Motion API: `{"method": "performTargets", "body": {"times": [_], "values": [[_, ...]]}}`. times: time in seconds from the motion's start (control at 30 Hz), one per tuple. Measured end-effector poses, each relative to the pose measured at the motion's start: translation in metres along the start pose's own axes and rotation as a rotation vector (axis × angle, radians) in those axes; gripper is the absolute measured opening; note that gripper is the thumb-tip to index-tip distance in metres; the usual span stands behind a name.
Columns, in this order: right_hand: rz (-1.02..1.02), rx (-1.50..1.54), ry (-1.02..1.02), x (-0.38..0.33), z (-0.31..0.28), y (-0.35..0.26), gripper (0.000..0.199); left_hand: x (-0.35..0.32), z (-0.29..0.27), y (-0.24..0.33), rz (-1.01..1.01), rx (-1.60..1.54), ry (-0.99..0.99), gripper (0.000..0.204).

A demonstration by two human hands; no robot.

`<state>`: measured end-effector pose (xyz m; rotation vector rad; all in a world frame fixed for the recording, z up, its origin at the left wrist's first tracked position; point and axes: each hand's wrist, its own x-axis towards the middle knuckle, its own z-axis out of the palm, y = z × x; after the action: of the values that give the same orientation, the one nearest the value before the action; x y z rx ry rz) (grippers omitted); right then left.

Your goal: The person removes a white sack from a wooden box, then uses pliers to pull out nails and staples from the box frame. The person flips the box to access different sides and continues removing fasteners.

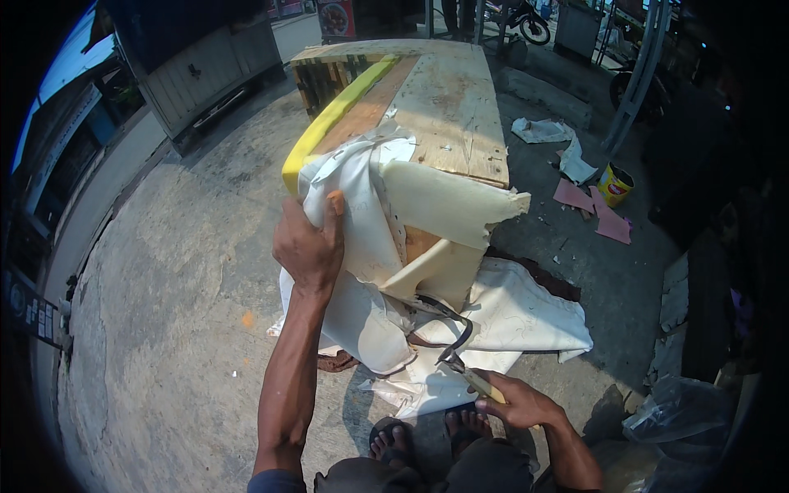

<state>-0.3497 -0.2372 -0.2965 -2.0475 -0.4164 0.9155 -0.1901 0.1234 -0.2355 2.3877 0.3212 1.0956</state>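
Note:
My left hand [308, 245] is closed on a fold of white fabric [362, 222] at the near corner of a wooden furniture frame [460, 107]. Yellow foam [341, 115] runs along the frame's left edge. In my right hand [526, 403], low and right, is a hand tool [483, 384] with a pale handle and a dark metal head; its exact kind is unclear. The head is near a dark curved strap [465, 330]. Cream-coloured sheeting [444, 201] hangs torn over the frame's near end, and more white cloth [522, 312] lies crumpled on the ground.
Concrete ground [181, 279] surrounds the frame. To the right lie pink scraps [610, 218], a white scrap [575, 160] and a yellow tub [615, 184]. Clear plastic [678, 411] is heaped at lower right. A metal post [641, 78] and a large pale cabinet [201, 74] stand farther off.

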Motion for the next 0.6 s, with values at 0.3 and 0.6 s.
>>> {"method": "performTargets", "body": {"times": [0.3,0.6], "values": [[-0.334,0.833,0.378,0.110,0.014,-0.119,0.048,-0.052,0.048,0.046,0.026,-0.126,0.190,0.084],[-0.175,1.002,0.083,0.123,0.009,-0.124,0.057,-0.030,0.041,-0.011,0.199,-0.183,0.165,0.043]]}}
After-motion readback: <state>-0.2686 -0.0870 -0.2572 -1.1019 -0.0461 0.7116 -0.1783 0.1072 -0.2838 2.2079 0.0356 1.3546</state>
